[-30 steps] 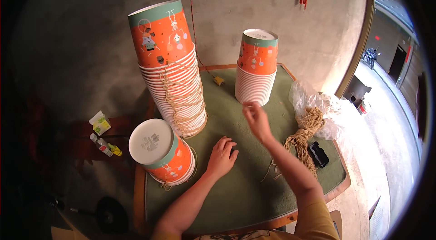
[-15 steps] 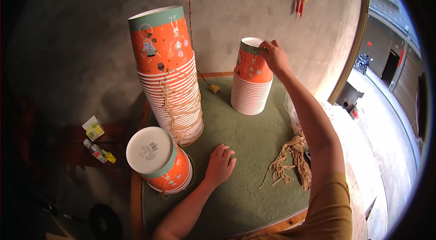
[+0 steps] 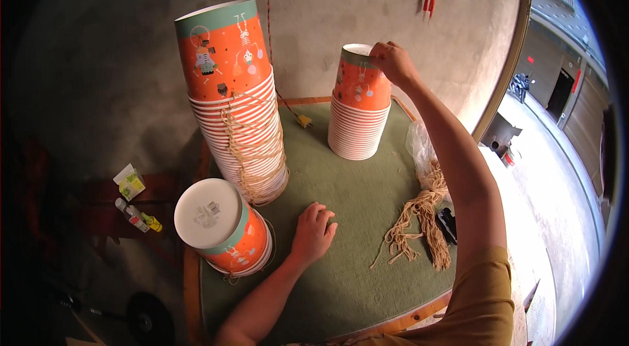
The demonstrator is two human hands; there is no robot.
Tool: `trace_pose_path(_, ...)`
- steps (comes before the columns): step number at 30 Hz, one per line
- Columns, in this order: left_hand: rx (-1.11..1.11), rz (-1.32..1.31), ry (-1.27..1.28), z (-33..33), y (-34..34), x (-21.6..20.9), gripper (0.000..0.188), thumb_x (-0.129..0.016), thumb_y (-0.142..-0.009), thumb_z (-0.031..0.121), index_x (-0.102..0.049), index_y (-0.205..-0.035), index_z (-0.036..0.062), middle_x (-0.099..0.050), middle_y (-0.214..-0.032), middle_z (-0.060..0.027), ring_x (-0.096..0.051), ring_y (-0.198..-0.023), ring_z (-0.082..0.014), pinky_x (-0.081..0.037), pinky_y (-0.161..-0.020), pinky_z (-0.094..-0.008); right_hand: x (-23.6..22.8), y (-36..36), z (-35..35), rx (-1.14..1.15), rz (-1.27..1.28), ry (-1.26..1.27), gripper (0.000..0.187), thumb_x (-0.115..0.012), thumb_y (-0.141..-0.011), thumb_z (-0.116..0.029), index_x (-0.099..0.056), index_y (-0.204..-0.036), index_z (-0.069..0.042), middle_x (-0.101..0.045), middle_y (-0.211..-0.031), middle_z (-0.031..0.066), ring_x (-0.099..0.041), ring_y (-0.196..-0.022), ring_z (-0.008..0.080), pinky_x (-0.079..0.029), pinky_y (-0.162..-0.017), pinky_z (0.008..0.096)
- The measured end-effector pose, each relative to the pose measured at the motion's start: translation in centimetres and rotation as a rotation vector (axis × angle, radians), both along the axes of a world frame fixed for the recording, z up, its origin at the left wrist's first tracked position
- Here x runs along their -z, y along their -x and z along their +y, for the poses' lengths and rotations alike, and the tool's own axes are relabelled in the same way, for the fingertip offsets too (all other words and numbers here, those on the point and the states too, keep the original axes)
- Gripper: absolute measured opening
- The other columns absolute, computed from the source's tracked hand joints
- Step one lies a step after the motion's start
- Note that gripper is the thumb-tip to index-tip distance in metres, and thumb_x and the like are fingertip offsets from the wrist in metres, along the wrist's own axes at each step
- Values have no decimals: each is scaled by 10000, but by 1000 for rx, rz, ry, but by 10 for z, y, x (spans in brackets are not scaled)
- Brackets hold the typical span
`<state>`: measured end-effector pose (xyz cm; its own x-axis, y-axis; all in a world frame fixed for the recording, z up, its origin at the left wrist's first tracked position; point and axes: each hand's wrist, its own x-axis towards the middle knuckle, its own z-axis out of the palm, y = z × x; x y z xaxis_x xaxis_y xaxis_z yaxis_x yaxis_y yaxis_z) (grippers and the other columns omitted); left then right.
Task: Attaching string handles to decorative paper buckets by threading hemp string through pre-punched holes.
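A stack of nested orange paper buckets with green bands stands upside down at the back of the green table. My right hand pinches the right edge of its topmost bucket, near the base, with my arm stretched out. Low on the table, my left hand rests with fingers loosely extended and holds nothing. To its left is a short stack of similar buckets, its white base facing up. Behind that rises a tall bucket stack, wound with tan string along its rims.
A bundle of tan string lies at the right beside a clear plastic bag and a black object. A yellow plug on a twisted cord lies by the back edge. A bottle and carton sit lower left, off the table.
The whole view has shifted slightly, so the stacks appear a little higher and farther left. My right hand stays on the top bucket, and my left hand still rests on the table.
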<state>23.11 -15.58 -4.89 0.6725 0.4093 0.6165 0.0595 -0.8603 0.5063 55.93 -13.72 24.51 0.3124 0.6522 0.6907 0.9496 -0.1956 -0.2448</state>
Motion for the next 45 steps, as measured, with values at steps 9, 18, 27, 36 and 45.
trace_pose_path(9, 8, 18, 5, 1, 0, -1, 306, -720, -814, 145, -554, -1064, 84, -512, -1144, -146, -508, -1178, -361, -421, -964, -476, -17, -9, -6, -48, -29, -34, 166, -687, -809, -194, -691, -935, -87, -637, -929, 130, -646, -881, 305, -514, -781, 392)
trace_pose_path(18, 5, 33, -14, 2, 0, -2, 297, -712, -822, 156, -559, -1064, 78, -511, -1147, -145, -498, -1184, -364, -415, -966, -483, -53, -1, -21, -113, 8, 124, 129, -677, -823, -148, -667, -907, -51, -613, -891, 89, -640, -751, 192, -525, -685, 327)
trace_pose_path(27, 9, 35, -22, 0, 0, 0, 282, -701, -830, 140, -570, -1072, 78, -500, -1155, -140, -497, -1164, -353, -403, -971, -471, -65, -11, -34, -57, -20, -58, 156, -670, -824, -188, -659, -934, -78, -646, -923, 112, -642, -861, 269, -518, -765, 373)
trace_pose_path(36, 19, 54, -9, 0, 2, -3, 277, -696, -836, 146, -567, -1070, 75, -499, -1142, -132, -504, -1141, -341, -406, -959, -468, -89, -6, -50, -113, 40, -184, 117, -651, -853, -152, -668, -942, -77, -628, -946, 118, -649, -806, 263, -525, -726, 361)
trace_pose_path(45, 20, 39, -32, 2, 1, 0, 275, -697, -832, 167, -564, -1054, 74, -496, -1137, -141, -499, -1142, -351, -404, -954, -478, -104, -3, -70, -38, -37, -346, 139, -640, -869, -191, -665, -953, -84, -627, -946, 100, -654, -832, 260, -524, -736, 358)
